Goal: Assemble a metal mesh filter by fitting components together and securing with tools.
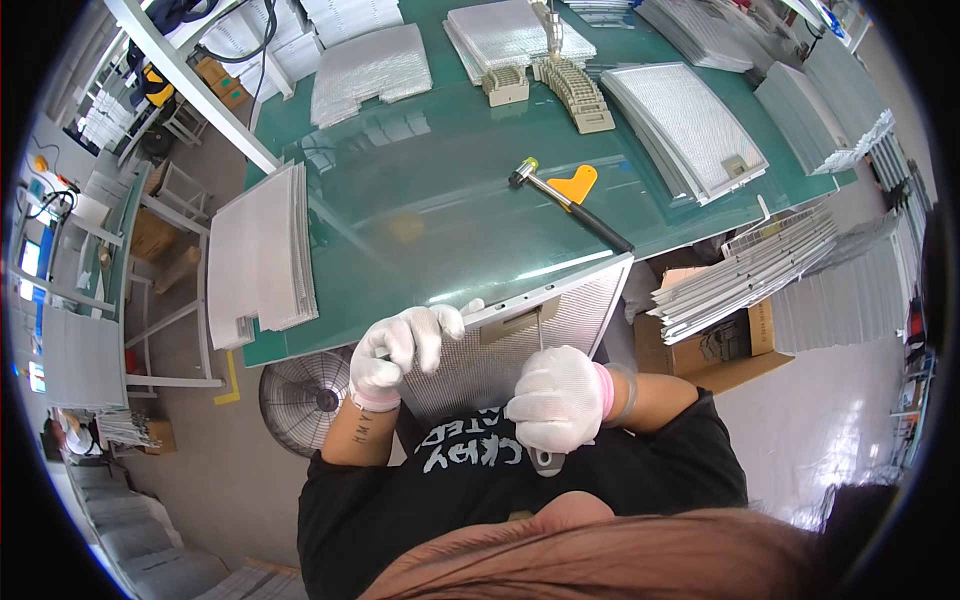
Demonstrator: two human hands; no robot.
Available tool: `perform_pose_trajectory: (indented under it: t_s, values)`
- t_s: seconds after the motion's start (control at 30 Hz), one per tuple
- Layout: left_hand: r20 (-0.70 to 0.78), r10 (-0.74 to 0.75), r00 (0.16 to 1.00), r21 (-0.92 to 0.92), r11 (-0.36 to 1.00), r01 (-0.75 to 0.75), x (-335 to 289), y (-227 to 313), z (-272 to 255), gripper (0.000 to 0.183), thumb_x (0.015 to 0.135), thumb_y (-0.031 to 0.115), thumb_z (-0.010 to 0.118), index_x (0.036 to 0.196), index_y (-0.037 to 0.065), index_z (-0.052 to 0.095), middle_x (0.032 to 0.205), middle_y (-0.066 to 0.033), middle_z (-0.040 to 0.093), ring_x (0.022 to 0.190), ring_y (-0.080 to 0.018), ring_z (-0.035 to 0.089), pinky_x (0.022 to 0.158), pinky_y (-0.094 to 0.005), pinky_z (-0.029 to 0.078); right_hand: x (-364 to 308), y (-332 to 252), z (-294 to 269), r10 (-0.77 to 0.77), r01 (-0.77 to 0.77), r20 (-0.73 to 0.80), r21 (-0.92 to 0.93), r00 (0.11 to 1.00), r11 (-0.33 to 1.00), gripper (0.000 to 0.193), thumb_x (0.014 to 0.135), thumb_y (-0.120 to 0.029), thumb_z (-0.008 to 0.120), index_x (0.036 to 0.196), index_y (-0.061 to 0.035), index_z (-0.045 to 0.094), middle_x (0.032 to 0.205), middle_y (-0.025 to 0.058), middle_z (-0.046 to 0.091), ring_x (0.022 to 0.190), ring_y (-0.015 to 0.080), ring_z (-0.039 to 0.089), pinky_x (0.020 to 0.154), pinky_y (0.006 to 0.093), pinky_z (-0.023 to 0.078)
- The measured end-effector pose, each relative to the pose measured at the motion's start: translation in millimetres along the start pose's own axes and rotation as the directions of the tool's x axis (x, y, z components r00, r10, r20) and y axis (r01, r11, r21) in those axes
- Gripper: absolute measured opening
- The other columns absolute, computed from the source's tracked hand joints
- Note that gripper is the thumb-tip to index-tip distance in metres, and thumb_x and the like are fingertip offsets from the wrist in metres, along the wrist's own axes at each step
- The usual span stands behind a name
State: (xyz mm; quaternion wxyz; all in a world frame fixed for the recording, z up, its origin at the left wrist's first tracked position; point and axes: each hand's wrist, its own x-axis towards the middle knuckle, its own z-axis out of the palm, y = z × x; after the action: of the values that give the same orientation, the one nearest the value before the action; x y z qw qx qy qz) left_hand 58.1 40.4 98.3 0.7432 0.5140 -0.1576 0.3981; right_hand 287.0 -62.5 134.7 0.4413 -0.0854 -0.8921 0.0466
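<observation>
A silver mesh panel [585,305] with a pale metal frame leans against the near edge of the table, tilted toward me. Set in it just below the top rail is a beige rectangular plate [517,322]. My right hand [560,400], in a white glove, is closed around a screwdriver [547,462]; the grey handle end shows below the fist, and the thin shaft reaches up to the beige plate. At the panel's upper left corner is my left hand [405,350], also gloved. Its fingers are curled, and what lies inside them is hidden.
On the green table [430,220] lie a hammer [575,205], a yellow scraper [574,184] and beige plastic strips [575,95]. Stacks of mesh panels [258,255] stand around its edges. A floor fan [305,400] is at the lower left, a cardboard box [735,370] at the right.
</observation>
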Motion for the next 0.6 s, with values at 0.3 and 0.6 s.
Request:
perform_pose_trajectory:
  t_s: [0.3,0.6]
  values:
    - [-0.053,-0.071,0.996,0.11,0.991,0.077,4.6,3.0,15.2,0.027,0.094,0.022,0.064,0.073,0.015,0.049,0.082,-0.0031,0.055,0.109,-0.0295,0.052,0.123,-0.0637,0.016,20.2,0.1,-3.9,0.291,-0.286,0.28,-0.063,0.915,0.956,0.032,0.06,-0.032,0.075,0.072,-0.013,0.051,0.072,0.0029,0.05,0.061,0.0236,0.058,0.049,0.0384,0.046]
    - [-0.027,-0.095,0.995,0.217,0.971,0.099,5.8,8.8,27.3,0.028,0.091,0.02,0.065,0.072,0.014,0.045,0.081,-0.0026,0.051,0.1,-0.0286,0.049,0.121,-0.0617,0.019,30.9,11.2,-20.1,0.444,-0.448,0.062,0.139,0.894,0.883,0.032,0.062,-0.026,0.078,0.079,-0.0117,0.055,0.079,0.0057,0.056,0.067,0.0302,0.061,0.054,0.0422,0.049]
